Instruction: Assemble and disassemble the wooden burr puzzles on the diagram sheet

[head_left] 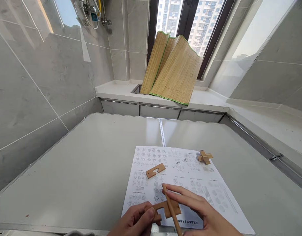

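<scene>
The flat notched light-wood puzzle piece (165,207) hovers over the near edge of the printed white diagram sheet (190,183), pinched in the left hand (137,222); the right hand (205,209) grips a slim wooden stick (171,208) laid across it. Seemingly a fitting step: the stick needs lining up with a notch. Counted: 2 notched pieces, 1 being the loose notched piece (155,170) on the sheet, 1 stick, 1 assembled wooden cross (204,157)

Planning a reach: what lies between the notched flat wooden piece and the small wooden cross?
Only the printed white paper sheet, seen in head view, between notched flat wooden piece and small wooden cross.
</scene>
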Action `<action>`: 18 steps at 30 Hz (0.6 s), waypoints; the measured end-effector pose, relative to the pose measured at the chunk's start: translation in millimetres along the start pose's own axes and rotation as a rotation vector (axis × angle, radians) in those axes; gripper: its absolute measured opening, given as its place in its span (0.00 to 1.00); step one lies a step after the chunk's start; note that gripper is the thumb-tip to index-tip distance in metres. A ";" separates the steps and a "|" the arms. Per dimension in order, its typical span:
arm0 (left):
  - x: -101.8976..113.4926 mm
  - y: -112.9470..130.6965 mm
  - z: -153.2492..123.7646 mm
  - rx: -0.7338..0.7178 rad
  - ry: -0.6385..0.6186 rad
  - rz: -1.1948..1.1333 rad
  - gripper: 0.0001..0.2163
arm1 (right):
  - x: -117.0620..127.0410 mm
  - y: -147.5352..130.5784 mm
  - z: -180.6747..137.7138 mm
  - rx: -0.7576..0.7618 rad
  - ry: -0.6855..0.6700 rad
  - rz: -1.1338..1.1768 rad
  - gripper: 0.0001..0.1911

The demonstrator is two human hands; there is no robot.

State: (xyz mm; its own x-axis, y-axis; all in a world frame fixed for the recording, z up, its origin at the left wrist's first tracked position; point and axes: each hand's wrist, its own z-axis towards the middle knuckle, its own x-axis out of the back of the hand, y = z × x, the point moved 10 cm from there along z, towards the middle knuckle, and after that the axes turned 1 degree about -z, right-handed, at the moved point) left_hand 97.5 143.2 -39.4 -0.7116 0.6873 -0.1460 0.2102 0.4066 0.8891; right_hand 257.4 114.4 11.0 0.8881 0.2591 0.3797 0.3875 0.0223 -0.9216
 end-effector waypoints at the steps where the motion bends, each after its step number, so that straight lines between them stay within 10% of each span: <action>1: -1.7 0.8 0.3 0.005 -0.003 -0.002 0.26 | -3.2 -1.8 1.6 0.010 -0.009 0.004 0.39; 18: -22.0 14.7 -1.1 -0.059 -0.046 -0.062 0.25 | -4.2 1.4 -2.2 0.075 0.070 0.122 0.41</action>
State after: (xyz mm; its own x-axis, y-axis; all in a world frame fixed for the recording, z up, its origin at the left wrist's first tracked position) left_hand 115.6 133.4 -22.6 -0.6900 0.6896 -0.2199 0.1259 0.4136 0.9017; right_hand 254.7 111.2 8.3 0.9434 0.1962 0.2672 0.2589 0.0672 -0.9636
